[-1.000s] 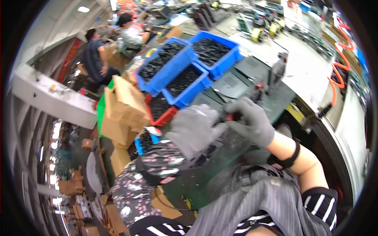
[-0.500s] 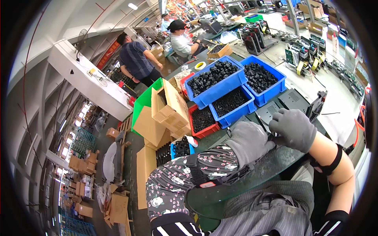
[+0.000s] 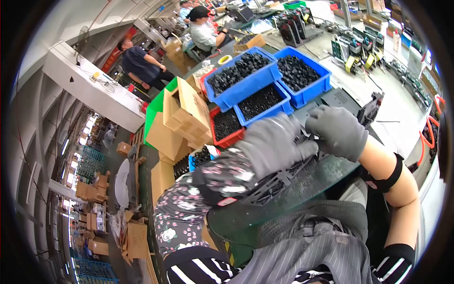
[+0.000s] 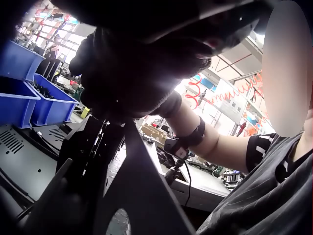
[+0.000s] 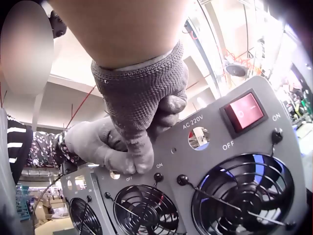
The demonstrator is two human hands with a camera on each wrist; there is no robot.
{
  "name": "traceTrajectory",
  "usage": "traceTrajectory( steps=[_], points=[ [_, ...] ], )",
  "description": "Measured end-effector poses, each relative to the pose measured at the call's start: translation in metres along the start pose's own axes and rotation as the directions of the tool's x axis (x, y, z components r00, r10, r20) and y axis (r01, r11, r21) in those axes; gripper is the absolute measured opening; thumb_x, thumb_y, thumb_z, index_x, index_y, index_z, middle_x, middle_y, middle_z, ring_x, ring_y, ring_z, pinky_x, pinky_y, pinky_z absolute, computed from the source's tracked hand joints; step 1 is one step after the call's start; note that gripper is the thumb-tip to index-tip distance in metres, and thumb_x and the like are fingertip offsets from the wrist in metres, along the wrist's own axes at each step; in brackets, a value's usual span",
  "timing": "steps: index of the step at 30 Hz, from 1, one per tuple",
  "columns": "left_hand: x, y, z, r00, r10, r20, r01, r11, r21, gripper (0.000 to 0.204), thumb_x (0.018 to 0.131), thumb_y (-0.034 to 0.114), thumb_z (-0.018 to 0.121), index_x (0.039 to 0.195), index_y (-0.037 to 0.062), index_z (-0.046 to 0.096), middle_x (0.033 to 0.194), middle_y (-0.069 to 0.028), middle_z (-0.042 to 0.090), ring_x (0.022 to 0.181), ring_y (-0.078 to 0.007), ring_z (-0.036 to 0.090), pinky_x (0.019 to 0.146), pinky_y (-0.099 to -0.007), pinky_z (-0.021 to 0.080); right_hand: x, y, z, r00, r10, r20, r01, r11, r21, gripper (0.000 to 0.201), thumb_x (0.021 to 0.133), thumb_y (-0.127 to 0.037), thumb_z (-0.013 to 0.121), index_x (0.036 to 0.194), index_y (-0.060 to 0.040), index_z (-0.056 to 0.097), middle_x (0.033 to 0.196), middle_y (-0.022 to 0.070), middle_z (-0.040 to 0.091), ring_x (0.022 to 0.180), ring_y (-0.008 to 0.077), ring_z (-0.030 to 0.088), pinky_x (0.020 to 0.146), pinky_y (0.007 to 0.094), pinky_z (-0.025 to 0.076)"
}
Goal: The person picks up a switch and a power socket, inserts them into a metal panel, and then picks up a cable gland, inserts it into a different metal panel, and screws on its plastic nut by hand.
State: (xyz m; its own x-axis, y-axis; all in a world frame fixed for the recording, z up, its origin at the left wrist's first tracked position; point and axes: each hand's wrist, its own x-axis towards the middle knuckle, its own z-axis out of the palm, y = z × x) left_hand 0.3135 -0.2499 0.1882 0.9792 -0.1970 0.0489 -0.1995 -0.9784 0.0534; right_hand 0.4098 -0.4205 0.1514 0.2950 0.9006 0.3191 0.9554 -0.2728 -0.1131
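Observation:
Several grey metal fan panels (image 5: 195, 169) stand in a row in the right wrist view, with ON, OFF and AC 220V print. A red rocker switch (image 5: 244, 112) sits in the nearest one. My gloved right hand (image 3: 338, 132) grips the upper edge of the panel behind it, thumb over the front near the OFF mark, fingers curled behind. Close beside it is my gloved left hand (image 3: 274, 144), motion-blurred in the head view. Its fingertips are right at the right thumb; what they hold is hidden. Below, the panels' dark frames (image 3: 279, 184) lie along the green bench.
Blue bins (image 3: 246, 75) of small black parts and a red bin (image 3: 227, 128) stand beyond the hands. Cardboard boxes (image 3: 189, 118) are at the left. Grey vented panels (image 3: 340, 100) lie behind. A seated person (image 3: 203, 31) and a standing person (image 3: 142, 64) are farther off.
One second ago a small red thing showed at my right fingers; now none shows there. My left hand has shifted left and up off the frames, uncovering them. The head view has swung.

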Motion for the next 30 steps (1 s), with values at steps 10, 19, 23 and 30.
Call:
traceTrajectory(
  steps=[10, 19, 23, 30],
  points=[
    [-0.056, -0.002, -0.010, 0.999, -0.035, 0.021, 0.029, 0.250, -0.968, 0.063, 0.099, 0.020, 0.052, 0.147, 0.0045, 0.015, 0.102, -0.0011, 0.047, 0.093, -0.0104, 0.048, 0.089, -0.0234, 0.040, -0.005, -0.074, 0.018, 0.917, 0.126, -0.377, 0.192, 0.689, 0.698, 0.050, 0.077, -0.023, 0.073, 0.120, -0.0054, 0.055, 0.101, 0.0177, 0.061, 0.084, 0.0318, 0.062, 0.074, 0.0381, 0.050],
    [-0.106, -0.022, 0.002, 0.926, -0.215, 0.311, 0.327, 0.041, -0.944, 0.047, 0.091, 0.011, 0.061, 0.133, -0.0030, 0.045, 0.117, -0.0050, 0.059, 0.103, -0.0091, 0.057, 0.091, -0.0243, 0.046, -0.011, -0.097, 0.049, 0.934, 0.130, -0.332, 0.216, 0.536, 0.816, 0.042, 0.075, -0.010, 0.075, 0.113, -0.0062, 0.059, 0.095, 0.0096, 0.059, 0.081, 0.0183, 0.061, 0.071, 0.0300, 0.050],
    [-0.112, -0.013, 0.004, 0.920, -0.320, 0.225, 0.228, -0.029, -0.973, 0.063, 0.081, 0.013, 0.073, 0.135, -0.0018, 0.043, 0.119, -0.0085, 0.060, 0.105, -0.0137, 0.059, 0.094, -0.0275, 0.046, -0.015, -0.106, 0.045, 0.971, 0.172, -0.163, 0.131, 0.186, 0.974, 0.033, 0.078, -0.005, 0.072, 0.108, -0.0041, 0.058, 0.097, 0.0063, 0.059, 0.081, 0.0108, 0.059, 0.071, 0.0251, 0.050],
    [-0.109, -0.012, 0.016, 0.941, -0.333, 0.065, 0.160, 0.268, -0.950, 0.034, 0.089, 0.004, 0.059, 0.122, -0.0013, 0.056, 0.112, -0.0057, 0.062, 0.097, -0.0080, 0.058, 0.087, -0.0226, 0.046, -0.015, -0.102, 0.055, 0.935, 0.328, -0.131, 0.131, 0.022, 0.991, 0.019, 0.085, 0.002, 0.063, 0.102, -0.0009, 0.057, 0.097, 0.0027, 0.060, 0.080, 0.0048, 0.057, 0.070, 0.0199, 0.049]
  ],
)
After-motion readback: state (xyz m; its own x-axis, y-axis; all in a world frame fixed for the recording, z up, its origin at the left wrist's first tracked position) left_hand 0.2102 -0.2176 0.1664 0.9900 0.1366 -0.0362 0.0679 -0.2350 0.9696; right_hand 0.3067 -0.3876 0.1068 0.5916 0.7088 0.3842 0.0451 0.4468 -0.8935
